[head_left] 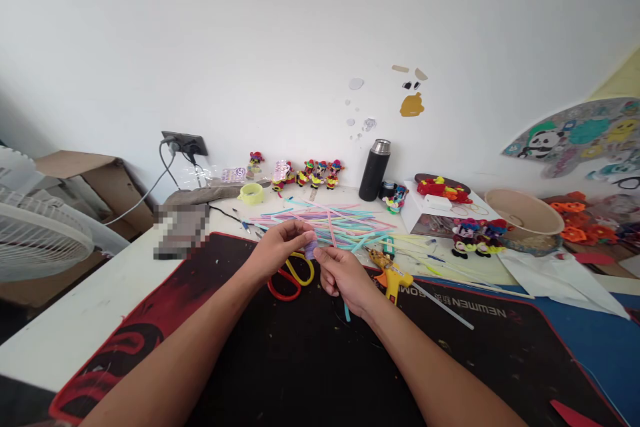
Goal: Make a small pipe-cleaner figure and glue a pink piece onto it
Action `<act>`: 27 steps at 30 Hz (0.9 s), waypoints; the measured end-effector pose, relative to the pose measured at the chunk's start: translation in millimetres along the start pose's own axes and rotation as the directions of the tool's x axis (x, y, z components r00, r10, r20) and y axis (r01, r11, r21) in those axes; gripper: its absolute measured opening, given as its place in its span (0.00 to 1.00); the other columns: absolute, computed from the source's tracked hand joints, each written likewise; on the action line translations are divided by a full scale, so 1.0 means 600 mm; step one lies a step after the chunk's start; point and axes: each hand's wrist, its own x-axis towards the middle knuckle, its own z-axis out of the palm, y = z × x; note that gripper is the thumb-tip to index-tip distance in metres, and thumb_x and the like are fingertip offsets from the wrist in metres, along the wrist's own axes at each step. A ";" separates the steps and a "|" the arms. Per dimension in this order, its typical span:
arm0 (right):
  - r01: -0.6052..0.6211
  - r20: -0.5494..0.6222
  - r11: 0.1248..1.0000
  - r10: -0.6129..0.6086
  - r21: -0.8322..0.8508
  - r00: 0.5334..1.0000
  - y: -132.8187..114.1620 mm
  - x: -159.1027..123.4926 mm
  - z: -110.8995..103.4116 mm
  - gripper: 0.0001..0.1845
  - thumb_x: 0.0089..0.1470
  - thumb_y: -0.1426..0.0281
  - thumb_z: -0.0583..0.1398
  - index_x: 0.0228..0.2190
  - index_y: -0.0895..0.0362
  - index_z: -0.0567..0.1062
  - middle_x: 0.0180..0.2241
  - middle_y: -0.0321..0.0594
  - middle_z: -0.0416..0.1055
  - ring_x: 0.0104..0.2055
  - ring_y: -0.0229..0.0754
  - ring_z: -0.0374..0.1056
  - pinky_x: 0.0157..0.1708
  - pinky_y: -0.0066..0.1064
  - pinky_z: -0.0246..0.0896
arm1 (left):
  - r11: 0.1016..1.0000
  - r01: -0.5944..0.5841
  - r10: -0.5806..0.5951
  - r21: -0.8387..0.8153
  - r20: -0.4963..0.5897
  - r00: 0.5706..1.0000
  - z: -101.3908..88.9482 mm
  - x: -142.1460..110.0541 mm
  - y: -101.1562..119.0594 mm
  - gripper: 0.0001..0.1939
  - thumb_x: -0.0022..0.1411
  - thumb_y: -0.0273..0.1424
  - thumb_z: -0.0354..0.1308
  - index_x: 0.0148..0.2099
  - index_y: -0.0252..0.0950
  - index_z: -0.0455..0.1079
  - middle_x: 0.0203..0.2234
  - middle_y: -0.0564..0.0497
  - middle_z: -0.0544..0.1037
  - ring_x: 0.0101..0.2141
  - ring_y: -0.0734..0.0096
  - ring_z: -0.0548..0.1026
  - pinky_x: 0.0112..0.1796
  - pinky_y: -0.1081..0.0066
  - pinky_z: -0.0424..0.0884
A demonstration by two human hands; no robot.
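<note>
A small lavender bundle point(311, 249), which looks like bent pipe cleaner, is held up over the black mat point(300, 360). My left hand point(280, 245) pinches it from the left between thumb and fingertips. From the other side, my right hand point(346, 275) grips its lower edge, thumb against a curled forefinger. A short blue strip point(347, 312) pokes out below the right hand; whether that hand holds it I cannot tell. Scissors with red and yellow handles point(285, 295) lie just beneath my hands, their blades hidden. Behind them spreads a pile of pastel pipe cleaners point(345, 215).
A yellow glue gun point(399, 279) lies right of my hands, with a translucent glue stick point(445, 307) behind it. Farther back stand a black bottle point(375, 173), several small figures point(317, 175) and yellow tape point(251, 193). A fan point(40, 233) is at left, a round bowl point(525, 210) at right.
</note>
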 end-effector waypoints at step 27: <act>0.002 0.013 1.000 -0.002 -0.003 1.000 0.002 0.000 0.001 0.28 0.49 0.45 0.71 0.29 0.56 0.72 0.13 0.22 0.56 0.13 0.30 0.52 0.13 0.25 0.38 | 0.988 0.014 -0.018 -0.154 -0.030 0.999 0.003 0.001 -0.009 0.20 0.59 0.46 0.70 0.33 0.35 0.72 0.27 0.54 0.76 0.29 0.72 0.71 0.35 0.70 0.69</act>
